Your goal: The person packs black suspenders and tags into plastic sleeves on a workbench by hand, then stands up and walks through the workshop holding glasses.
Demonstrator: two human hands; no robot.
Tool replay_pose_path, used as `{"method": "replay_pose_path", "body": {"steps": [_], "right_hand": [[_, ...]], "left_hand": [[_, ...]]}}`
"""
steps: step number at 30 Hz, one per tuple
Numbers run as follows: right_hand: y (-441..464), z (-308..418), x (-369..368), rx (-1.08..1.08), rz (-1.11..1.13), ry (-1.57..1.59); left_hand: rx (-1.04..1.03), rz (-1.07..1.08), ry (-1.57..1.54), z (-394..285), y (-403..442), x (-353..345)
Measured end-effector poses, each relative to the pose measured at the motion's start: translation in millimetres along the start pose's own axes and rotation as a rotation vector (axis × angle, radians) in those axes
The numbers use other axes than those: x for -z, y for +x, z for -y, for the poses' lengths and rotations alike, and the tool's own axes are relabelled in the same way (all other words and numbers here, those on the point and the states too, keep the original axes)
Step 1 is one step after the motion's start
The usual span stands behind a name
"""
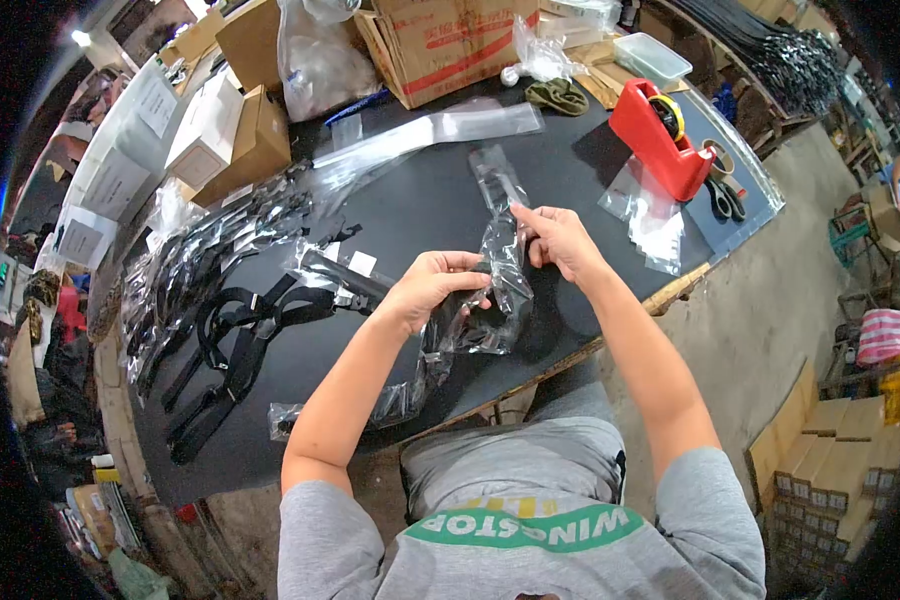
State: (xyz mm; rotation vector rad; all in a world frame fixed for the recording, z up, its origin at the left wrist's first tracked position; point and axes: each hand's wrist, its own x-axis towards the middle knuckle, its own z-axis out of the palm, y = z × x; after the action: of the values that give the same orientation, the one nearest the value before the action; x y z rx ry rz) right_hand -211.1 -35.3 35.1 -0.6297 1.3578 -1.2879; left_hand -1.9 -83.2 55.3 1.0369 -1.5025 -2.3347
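Between my hands is a clear plastic bag (507, 262), long and crinkled, with something dark in its lower part. My left hand (435, 290) pinches its left side, thumb and fingers together. On the other side, my right hand (562, 242) grips the upper edge between thumb and curled fingers. Black elastic straps (245, 345) with buckles lie in loops to the left. Beyond them spreads a heap of bagged black straps (205, 260). Another bagged item (400, 400) lies along the near table edge, partly behind my left forearm.
On the dark table (400, 215) stand a red tape dispenser (662, 140), black scissors (726, 199) and small clear bags (650, 215) at right. Long clear sleeves (440, 128) lie at the back, before a cardboard box (450, 50). White boxes (205, 132) stand left.
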Motion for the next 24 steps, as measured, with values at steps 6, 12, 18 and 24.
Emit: {"method": "replay_pose_path", "body": {"steps": [6,12,18,24], "right_hand": [[-32.4,-8.1,-2.1,0.559,-0.236,-0.496],[-64.9,-4.8,-14.8,0.838,0.039,-0.741],[-56.3,-11.5,-13.7,0.965,-0.009,-0.74],[-58.2,-11.8,-12.7,1.042,0.003,-0.869]], "left_hand": [[-0.049,-0.043,-0.018,-0.1,-2.2,-2.6],[-0.091,-0.017,0.008,1.7,-0.3,-4.2],[-0.11,-0.034,0.027,1.2,-2.9,-4.6],[-0.108,-0.035,0.024,2.1,-2.9,-5.0]]}}
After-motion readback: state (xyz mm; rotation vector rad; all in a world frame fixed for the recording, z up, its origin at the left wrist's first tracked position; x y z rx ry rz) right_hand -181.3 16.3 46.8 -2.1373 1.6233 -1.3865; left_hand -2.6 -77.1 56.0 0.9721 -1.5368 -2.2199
